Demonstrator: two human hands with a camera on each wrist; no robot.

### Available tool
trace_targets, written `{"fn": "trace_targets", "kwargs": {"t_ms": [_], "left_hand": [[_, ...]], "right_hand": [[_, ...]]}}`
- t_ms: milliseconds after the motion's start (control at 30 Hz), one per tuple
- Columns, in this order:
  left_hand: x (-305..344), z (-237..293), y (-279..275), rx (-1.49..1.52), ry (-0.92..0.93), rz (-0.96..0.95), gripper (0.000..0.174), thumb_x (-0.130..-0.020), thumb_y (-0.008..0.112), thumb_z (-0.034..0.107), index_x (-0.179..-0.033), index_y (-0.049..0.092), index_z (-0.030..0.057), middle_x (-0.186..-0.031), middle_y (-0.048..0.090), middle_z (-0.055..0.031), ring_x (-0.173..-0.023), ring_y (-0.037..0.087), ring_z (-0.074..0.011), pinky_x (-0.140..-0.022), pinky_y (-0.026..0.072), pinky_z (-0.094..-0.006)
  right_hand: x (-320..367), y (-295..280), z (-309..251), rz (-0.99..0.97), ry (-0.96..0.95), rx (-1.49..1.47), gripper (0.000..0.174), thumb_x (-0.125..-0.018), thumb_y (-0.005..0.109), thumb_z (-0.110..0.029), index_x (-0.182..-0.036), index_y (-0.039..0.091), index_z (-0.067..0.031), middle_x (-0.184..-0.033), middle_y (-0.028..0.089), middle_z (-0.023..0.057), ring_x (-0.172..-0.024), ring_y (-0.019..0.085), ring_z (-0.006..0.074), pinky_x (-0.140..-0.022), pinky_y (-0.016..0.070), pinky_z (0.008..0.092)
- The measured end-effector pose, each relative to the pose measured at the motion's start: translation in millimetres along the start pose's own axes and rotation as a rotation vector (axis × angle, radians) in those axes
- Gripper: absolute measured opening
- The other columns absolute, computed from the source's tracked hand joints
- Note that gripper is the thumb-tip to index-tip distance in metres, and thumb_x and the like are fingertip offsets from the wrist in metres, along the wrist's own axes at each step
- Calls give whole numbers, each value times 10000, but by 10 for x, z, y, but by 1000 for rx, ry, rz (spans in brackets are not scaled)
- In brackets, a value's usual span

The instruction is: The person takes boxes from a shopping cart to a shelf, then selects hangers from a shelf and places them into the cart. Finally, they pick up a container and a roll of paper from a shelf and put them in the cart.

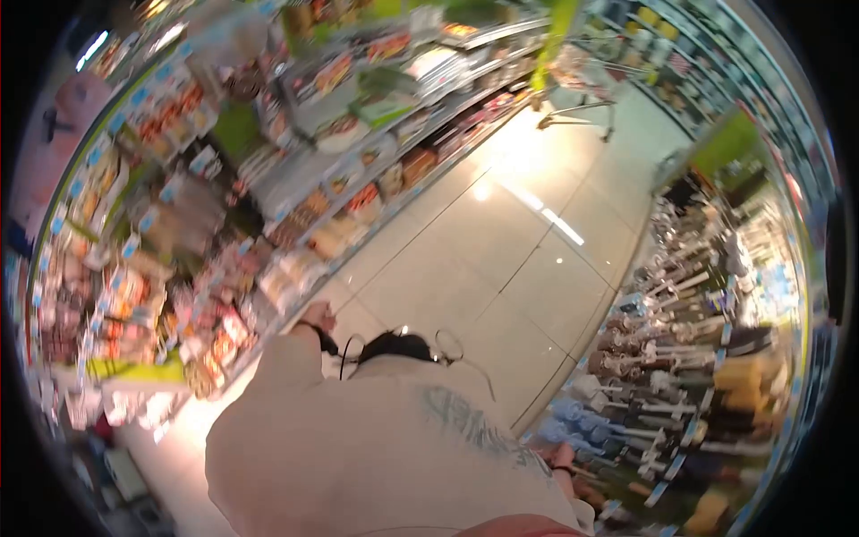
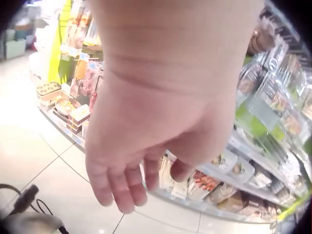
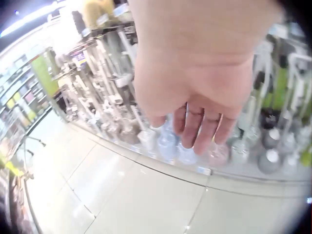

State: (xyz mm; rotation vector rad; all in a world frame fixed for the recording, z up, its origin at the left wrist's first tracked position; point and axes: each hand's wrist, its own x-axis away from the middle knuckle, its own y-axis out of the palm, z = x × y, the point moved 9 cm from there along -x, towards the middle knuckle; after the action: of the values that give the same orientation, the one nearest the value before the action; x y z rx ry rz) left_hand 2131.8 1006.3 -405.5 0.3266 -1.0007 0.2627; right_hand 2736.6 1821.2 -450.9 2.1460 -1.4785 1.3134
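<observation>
Left hand [image 2: 148, 129]: yours hangs released above the pale tiled floor [image 2: 165, 217].
Red-and-white package [image 2: 204, 181]: near a low stocked shelf's front edge, beyond your left thumb.
Right hand [image 3: 195, 100]: yours hangs released; touch on goods, cannot tell.
Pale-blue rounded goods [image 3: 167, 146]: along the grey display shelf [image 3: 243, 175]'s front edge, behind your right fingertips.

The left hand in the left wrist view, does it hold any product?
No, the left hand hangs with its fingers loosely bent, and nothing shows between them.
</observation>
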Motion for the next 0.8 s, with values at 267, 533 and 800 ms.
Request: {"fn": "trace_targets", "kwargs": {"t_ms": [267,533,800], "left_hand": [[-46,-159,589,335,-114,245,207,-957,543,314,-942,536,108,-772,617,-112,-694,628,-284,-608,512,-438],[-704,321,2226,220,-252,405,251,-913,472,268,-1031,475,46,-805,570,-135,-546,537,-251,-490,408,-419],[-2258,2376,4741,-418,309,37,294,-860,584,280,-723,636,25,-669,621,-167,-579,621,-296,-489,463,-431]], "right_hand": [[-311,1657,-3317,-158,-173,164,554,-1005,504,-469,-1307,544,-6,-1217,620,142,-937,659,292,-670,505,393],[-498,2119,-4149,-182,-103,147,442,-998,545,-478,-1156,610,-70,-982,642,67,-932,584,254,-798,459,445],[-575,2362,-4685,-168,44,171,370,-1004,528,-462,-1061,627,-110,-876,603,48,-777,574,187,-659,451,365]]}}
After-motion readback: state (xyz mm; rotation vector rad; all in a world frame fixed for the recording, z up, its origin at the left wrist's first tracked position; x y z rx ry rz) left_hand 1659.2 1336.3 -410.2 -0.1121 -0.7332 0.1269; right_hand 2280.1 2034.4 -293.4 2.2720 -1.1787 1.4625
